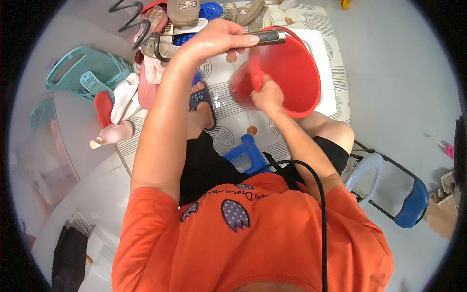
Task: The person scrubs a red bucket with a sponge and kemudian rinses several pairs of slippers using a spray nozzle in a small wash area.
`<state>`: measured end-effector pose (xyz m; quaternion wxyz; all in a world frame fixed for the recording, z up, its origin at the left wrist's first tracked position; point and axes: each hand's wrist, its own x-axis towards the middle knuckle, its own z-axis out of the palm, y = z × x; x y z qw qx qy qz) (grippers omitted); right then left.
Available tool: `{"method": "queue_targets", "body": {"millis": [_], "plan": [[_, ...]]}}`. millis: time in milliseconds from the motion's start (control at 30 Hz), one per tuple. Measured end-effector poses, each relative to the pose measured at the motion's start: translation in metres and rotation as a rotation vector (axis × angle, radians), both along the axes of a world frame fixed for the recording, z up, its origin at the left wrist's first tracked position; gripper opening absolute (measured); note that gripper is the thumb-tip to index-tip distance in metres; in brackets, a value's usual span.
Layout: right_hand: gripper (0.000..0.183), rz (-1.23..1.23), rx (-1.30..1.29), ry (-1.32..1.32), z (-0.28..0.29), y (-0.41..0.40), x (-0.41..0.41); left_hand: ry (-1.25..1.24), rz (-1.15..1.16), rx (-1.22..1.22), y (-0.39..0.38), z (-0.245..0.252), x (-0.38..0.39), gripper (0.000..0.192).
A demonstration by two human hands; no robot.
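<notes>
My left hand [224,38] is closed around a black-and-chrome handheld sprayer [270,37], held level over the near-left part of a red plastic bucket's [301,69] mouth. The bucket lies tilted, its opening facing up and to the right. At its left side my right hand [269,95] grips a red piece [256,71], blurred by motion; whether this is the bucket's rim or a separate item I cannot tell. A dark coiled hose [126,22] hangs at upper left near my left wrist. My left forearm looks wet.
Slippers and shoes [184,12] lie piled at upper left, beside a teal basket [84,69] and a pink bottle [116,133]. A white basin [328,87] sits behind the bucket. A blue plastic stool [248,151] is below me, a folding toilet chair [412,204] right.
</notes>
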<state>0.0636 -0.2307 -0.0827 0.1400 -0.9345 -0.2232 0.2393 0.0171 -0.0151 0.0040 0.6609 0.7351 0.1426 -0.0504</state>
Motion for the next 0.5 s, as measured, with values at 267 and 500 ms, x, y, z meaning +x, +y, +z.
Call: {"method": "queue_targets", "body": {"millis": [267, 500], "plan": [[0.023, -0.44, 0.579, 0.284, 0.012, -0.035, 0.101, -0.017, -0.005, 0.05, -0.02, 0.012, 0.008, 0.039], [0.019, -0.625, 0.888, 0.366, 0.03, -0.031, 0.107, -0.014, -0.075, 0.105, -0.05, -0.01, 0.042, 0.035]]}}
